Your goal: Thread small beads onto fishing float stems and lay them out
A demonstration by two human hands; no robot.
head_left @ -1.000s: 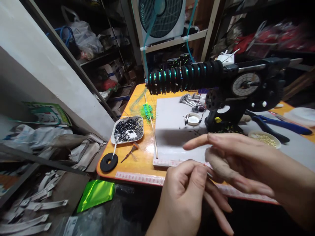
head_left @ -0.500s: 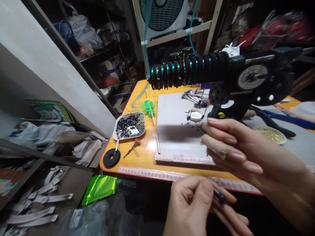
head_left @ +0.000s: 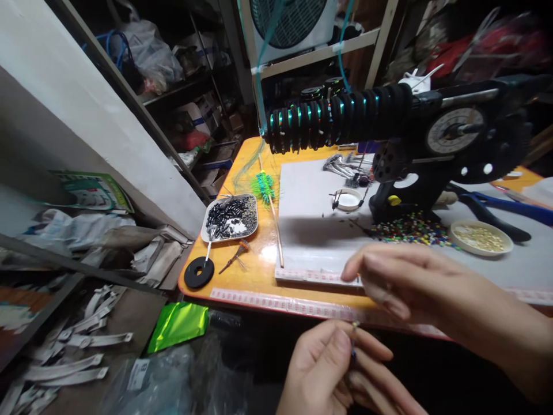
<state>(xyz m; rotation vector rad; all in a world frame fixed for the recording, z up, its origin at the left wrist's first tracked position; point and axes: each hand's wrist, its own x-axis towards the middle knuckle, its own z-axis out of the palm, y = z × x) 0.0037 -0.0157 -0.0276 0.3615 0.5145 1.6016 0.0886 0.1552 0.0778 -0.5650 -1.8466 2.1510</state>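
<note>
Near the bottom centre, my left hand (head_left: 334,369) pinches a small beaded piece (head_left: 353,346) between thumb and fingers; much of the piece is hidden. Above and to its right is my right hand (head_left: 415,288), blurred, its fingers bent over the front edge of the table; whether it holds anything cannot be made out. Beyond the right hand, many coloured beads (head_left: 415,229) lie on the white board (head_left: 302,190), beside a dish of gold beads (head_left: 481,238).
A black machine (head_left: 415,138) with a ringed arm overhangs the board. To the left are a white tray of black pieces (head_left: 254,230), a black disc (head_left: 190,282) and a green bristly piece (head_left: 262,188). Blue-handled pliers (head_left: 514,208) lie at the right.
My right hand has come down towards my left hand, uncovering the coloured beads and the gold bead dish. My left hand has shifted slightly left and down, still pinching. The camera view has shifted a little.
</note>
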